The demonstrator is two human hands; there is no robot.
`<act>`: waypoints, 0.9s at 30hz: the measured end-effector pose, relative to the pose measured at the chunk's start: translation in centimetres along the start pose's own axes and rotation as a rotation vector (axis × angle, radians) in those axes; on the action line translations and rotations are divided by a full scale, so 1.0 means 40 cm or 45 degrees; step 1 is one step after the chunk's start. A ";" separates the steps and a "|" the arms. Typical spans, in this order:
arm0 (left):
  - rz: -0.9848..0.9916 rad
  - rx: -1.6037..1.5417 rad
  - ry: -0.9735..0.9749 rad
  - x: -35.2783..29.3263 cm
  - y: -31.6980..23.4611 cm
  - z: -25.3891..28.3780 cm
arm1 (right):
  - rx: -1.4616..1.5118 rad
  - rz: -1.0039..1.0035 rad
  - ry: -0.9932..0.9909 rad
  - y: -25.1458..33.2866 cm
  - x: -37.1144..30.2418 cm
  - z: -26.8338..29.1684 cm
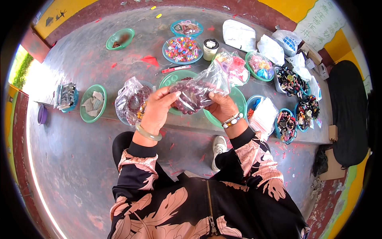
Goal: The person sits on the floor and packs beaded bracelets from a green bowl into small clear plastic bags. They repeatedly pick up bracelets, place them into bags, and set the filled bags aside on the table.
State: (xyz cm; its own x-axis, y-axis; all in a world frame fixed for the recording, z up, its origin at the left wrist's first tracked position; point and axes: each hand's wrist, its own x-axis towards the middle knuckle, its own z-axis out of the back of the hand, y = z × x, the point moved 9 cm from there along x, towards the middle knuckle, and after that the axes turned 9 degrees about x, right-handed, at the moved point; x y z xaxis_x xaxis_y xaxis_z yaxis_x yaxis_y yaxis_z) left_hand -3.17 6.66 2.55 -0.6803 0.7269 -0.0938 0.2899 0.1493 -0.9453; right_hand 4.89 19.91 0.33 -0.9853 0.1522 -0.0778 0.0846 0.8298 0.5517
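Between my two hands is a clear plastic bag [195,92] with dark red beaded bracelets inside. My left hand [157,106] pinches its left side, thumb on top. My right hand [223,106] grips the lower right side. The bag's loose, crinkled end rises to the upper right. Green baskets [235,99] lie beneath it, partly hidden by the bag and my hands. Just left of my left hand, another clear bag [135,99] of dark bracelets sits in a bowl.
Behind the bag are a red marker [176,69], a bowl of colourful small pieces [182,50] and a lidded cup [210,49]. Baskets of dark hair ties [292,81] and white bags [238,36] stand to the right. A green basket with cloth [94,104] is at left.
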 end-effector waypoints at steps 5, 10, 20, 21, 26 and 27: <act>-0.016 0.247 -0.096 -0.005 -0.035 0.024 | 0.055 -0.016 0.016 -0.050 -0.002 -0.010; -0.192 0.590 -0.204 -0.021 -0.088 0.005 | 0.198 -0.031 -0.092 -0.096 0.003 0.034; -0.129 0.493 -0.149 -0.003 -0.053 0.029 | 0.228 0.006 -0.165 -0.097 0.012 0.029; -0.142 0.495 -0.149 -0.009 -0.052 0.026 | 0.234 -0.005 -0.173 -0.097 0.011 0.035; -0.094 0.349 -0.100 -0.010 -0.041 0.019 | 0.199 0.026 -0.175 -0.100 0.013 0.033; -0.091 0.311 -0.086 -0.012 -0.041 0.013 | 0.200 0.028 -0.167 -0.098 0.015 0.032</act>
State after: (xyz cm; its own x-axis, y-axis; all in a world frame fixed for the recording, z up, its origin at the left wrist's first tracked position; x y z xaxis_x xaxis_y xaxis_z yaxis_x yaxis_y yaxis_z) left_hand -3.67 5.70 3.99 -0.7388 0.6729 -0.0366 0.0737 0.0266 -0.9969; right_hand 4.16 17.43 -2.96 -0.9560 0.2313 -0.1803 0.1382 0.8976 0.4186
